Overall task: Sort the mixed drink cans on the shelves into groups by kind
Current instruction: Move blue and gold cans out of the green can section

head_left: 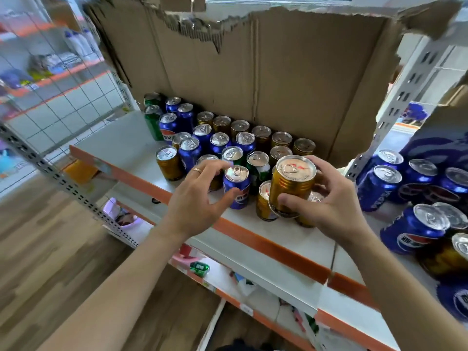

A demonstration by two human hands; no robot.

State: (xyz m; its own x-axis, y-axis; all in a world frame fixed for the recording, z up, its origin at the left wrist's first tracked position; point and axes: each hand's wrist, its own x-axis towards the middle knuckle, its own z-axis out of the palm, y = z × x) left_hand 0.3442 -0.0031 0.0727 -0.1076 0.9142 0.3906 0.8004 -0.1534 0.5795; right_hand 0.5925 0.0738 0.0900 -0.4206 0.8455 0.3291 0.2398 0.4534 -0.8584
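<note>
A right hand curls thumb and fingers round a gold can, raised and tilted above the white shelf. At its nine o'clock, a left hand, fingers spread and bent, brackets an upright blue can; whether they touch is unclear. Mixed cans crowd the shelf at twelve o'clock.

Head-worn wide-angle cam, the sole view, looked fwd and down at close range onto the shelf. The left hand and right hand sat near frame centre. Cardboard backing filled 12 o'clock, a neighbouring bay w/ blue cans ran off at 3 o'clock, and wood floor lay at 8 o'clock.
</note>
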